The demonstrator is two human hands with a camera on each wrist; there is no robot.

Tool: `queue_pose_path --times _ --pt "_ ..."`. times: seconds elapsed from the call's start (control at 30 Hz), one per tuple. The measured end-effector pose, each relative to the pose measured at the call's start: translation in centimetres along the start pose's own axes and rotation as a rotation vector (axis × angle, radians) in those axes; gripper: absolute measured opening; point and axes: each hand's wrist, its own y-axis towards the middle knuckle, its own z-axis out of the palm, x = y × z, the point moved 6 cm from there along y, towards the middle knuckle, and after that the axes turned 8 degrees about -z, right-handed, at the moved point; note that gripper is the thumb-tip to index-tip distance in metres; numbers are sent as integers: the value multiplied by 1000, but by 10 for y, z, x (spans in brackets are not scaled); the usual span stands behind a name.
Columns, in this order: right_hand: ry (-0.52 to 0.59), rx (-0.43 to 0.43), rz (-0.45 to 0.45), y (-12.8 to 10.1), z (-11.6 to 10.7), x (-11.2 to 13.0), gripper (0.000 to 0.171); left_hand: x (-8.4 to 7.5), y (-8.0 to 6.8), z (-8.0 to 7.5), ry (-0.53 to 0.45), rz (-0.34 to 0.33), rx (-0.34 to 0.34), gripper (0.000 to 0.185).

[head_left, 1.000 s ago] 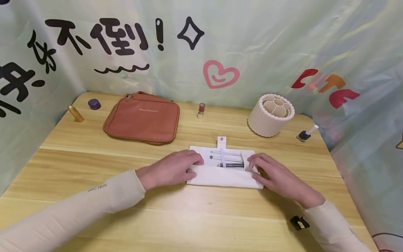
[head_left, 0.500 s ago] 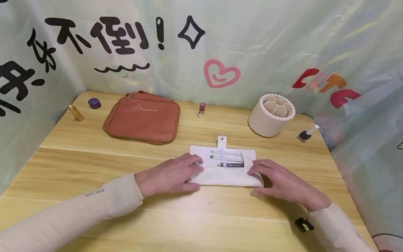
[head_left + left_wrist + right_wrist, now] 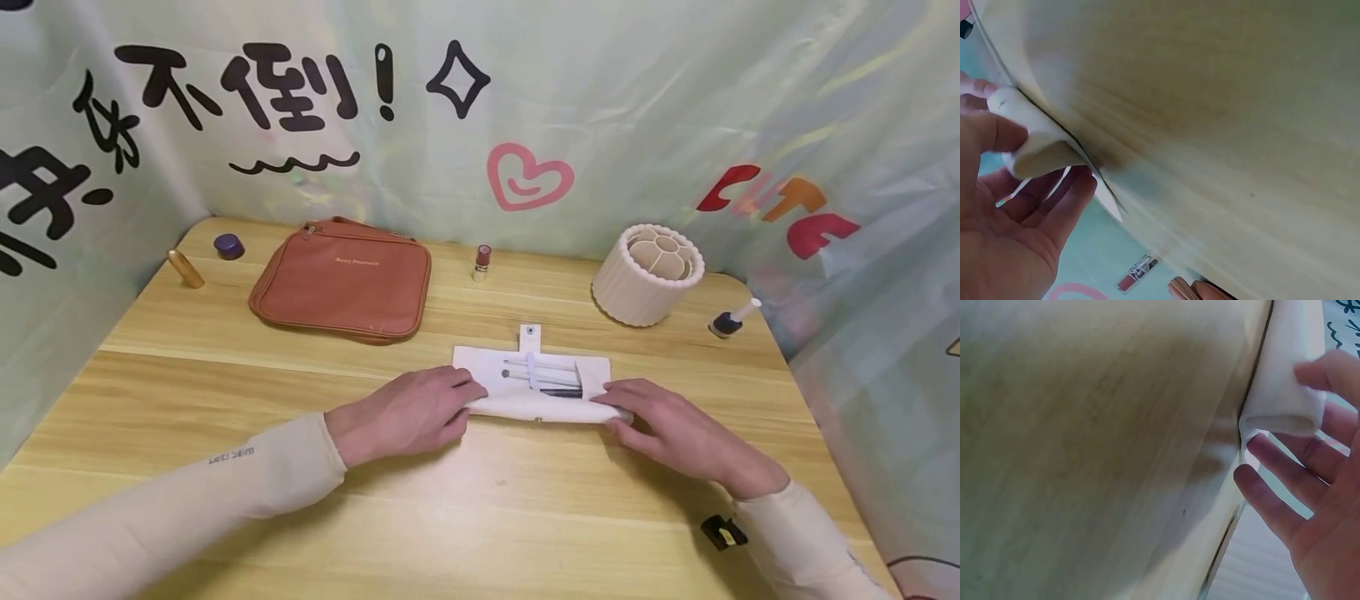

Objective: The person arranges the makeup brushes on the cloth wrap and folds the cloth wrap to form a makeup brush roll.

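Observation:
A white brush roll [image 3: 540, 408] lies on the table, its near part rolled up over the lower ends of the pockets. Several makeup brushes [image 3: 551, 377] show inside under a narrow elastic band. A snap tab [image 3: 529, 337] sticks out at the far edge. My left hand [image 3: 412, 414] grips the left end of the rolled part, thumb on the near side and fingers over the top. My right hand [image 3: 671, 429] pinches the right end the same way. In the left wrist view the rolled end [image 3: 1041, 134] sits between thumb and fingers; the right wrist view shows the other rolled end [image 3: 1285, 394].
A brown cosmetic bag [image 3: 345, 283] lies at the back left, with a gold tube [image 3: 185, 269] and a purple jar [image 3: 228, 246] beyond it. A lipstick [image 3: 482, 263], a ribbed cream holder [image 3: 645, 275] and a nail polish bottle [image 3: 731, 319] stand along the back and right.
The near edge of the brush roll has been turned over and away from me, covering more of the dark brush. Both hands have taken hold of the rolled ends.

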Motion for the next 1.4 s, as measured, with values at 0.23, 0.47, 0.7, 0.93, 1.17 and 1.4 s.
queue_pose_path --times 0.23,0.47,0.7,0.93,1.17,1.4 --pt "112 -37 77 7 -3 -15 20 15 22 -2 -201 -130 61 14" --pt "177 -43 93 25 -7 -27 14 27 35 -3 -271 -254 150 12" --pt "164 -34 170 41 -9 -33 15 26 45 -4 -234 -336 169 19" --pt "237 -2 201 45 -6 -38 12 27 50 -4 -241 -380 194 21" --pt "265 35 179 44 -2 -36 13 27 50 -5 -279 -404 318 23" --pt "261 34 182 46 -3 -30 11 26 51 -5 -249 -428 314 29"
